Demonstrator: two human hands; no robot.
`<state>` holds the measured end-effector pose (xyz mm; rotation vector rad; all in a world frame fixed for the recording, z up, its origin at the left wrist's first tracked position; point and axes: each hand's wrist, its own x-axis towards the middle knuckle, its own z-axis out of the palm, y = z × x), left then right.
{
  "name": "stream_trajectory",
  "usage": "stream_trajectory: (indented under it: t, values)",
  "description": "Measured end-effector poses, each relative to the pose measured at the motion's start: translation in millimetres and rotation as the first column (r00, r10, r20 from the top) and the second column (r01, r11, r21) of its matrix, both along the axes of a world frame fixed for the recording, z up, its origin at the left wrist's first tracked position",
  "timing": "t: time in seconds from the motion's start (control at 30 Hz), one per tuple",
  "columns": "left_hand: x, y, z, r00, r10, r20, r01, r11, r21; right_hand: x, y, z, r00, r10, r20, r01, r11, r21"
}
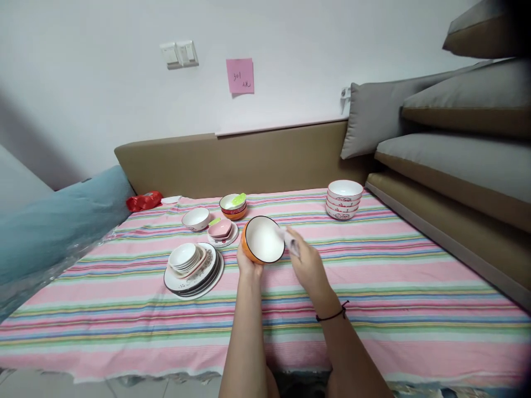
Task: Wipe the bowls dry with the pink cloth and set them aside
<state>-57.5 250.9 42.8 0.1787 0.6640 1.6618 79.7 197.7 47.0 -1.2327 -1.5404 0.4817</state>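
Observation:
My left hand [250, 266] is closed on an orange bowl [265, 239] with a white inside and a dark rim, tilted so its mouth faces me. At the bowl's right rim, my right hand [306, 264] grips a pale cloth [292, 243] with a darker patch, its far end blurred. Whether the cloth touches the bowl I cannot tell. Just behind and to the left stand stacked orange and red bowls [233, 209] with a green item [239, 199] inside. Pink dishes [219, 228] rest on small plates [232, 239] nearby.
Left of my arms is a pile of plates [213, 278] topped with small white bowls [182, 255]. A white bowl [196, 219] and a red bundle [144, 201] lie behind. Stacked white bowls [344, 200] stand right on the striped cloth [394, 276]; cushions [456, 160] edge the right side.

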Motion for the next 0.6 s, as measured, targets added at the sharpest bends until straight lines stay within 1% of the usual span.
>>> stream_trajectory:
  t: [0.03,0.1,0.13,0.2,0.23,0.27,0.3,0.33,0.37,0.4,0.43,0.47,0.53,0.57,0.6]
  values:
    - [-0.3,-0.2,-0.2,1.0,-0.004,0.007,0.004,1.0,0.003,-6.5,-2.1,1.2,0.993,0.081,0.087,-0.083,0.996,0.018]
    - [-1.9,-0.8,-1.2,1.0,0.003,0.014,-0.003,1.0,-0.007,-21.0,-7.0,3.5,0.961,0.168,0.222,-0.168,0.986,-0.019]
    - [-3.0,-1.3,-2.0,1.0,0.007,0.012,-0.007,1.0,-0.01,-28.4,-9.8,4.4,0.948,0.196,0.25,-0.183,0.98,-0.072]
    - [-6.0,-2.2,-3.8,1.0,0.009,-0.004,-0.009,1.0,-0.002,-42.6,-14.8,5.7,0.94,0.244,0.237,-0.203,0.962,-0.185]
    - [-7.5,-2.5,-4.7,1.0,0.0,-0.019,0.0,1.0,0.001,-49.1,-16.5,6.0,0.944,0.265,0.198,-0.219,0.949,-0.225]
    - [-9.0,-2.7,-5.5,0.999,-0.012,-0.041,0.013,1.0,0.005,-55.2,-17.2,6.0,0.952,0.283,0.116,-0.247,0.935,-0.254]
    - [-10.4,-2.7,-6.1,0.997,-0.022,-0.075,0.023,1.0,0.017,-60.5,-16.9,6.0,0.957,0.288,-0.03,-0.285,0.917,-0.279]
    - [-11.8,-2.4,-6.4,0.991,-0.024,-0.131,0.03,0.999,0.039,-64.8,-15.5,6.5,0.938,0.275,-0.213,-0.33,0.896,-0.296]
    - [-12.9,-2.0,-6.5,0.977,-0.013,-0.211,0.03,0.996,0.079,-67.7,-13.2,7.7,0.887,0.247,-0.39,-0.377,0.875,-0.302]
    - [-14.0,-1.4,-6.4,0.95,0.009,-0.313,0.035,0.991,0.133,-68.8,-10.2,10.1,0.804,0.196,-0.562,-0.421,0.854,-0.305]
    - [-14.8,-0.7,-6.1,0.904,0.039,-0.425,0.049,0.98,0.193,-67.9,-7.0,13.7,0.697,0.127,-0.706,-0.461,0.833,-0.305]
    - [-15.5,-0.1,-5.9,0.843,0.073,-0.533,0.072,0.967,0.246,-65.0,-3.7,18.4,0.587,0.055,-0.807,-0.493,0.815,-0.304]
    - [-15.7,0.4,-5.7,0.7,0.122,-0.703,0.132,0.946,0.296,-54.1,2.1,29.3,0.361,-0.075,-0.93,-0.561,0.779,-0.28]
    - [-15.3,0.3,-5.8,0.634,0.139,-0.76,0.162,0.938,0.306,-47.3,4.3,34.1,0.261,-0.127,-0.957,-0.586,0.767,-0.262]
    - [-14.6,-0.2,-5.8,0.578,0.158,-0.8,0.188,0.929,0.319,-40.4,6.3,37.7,0.211,-0.162,-0.964,-0.595,0.761,-0.258]
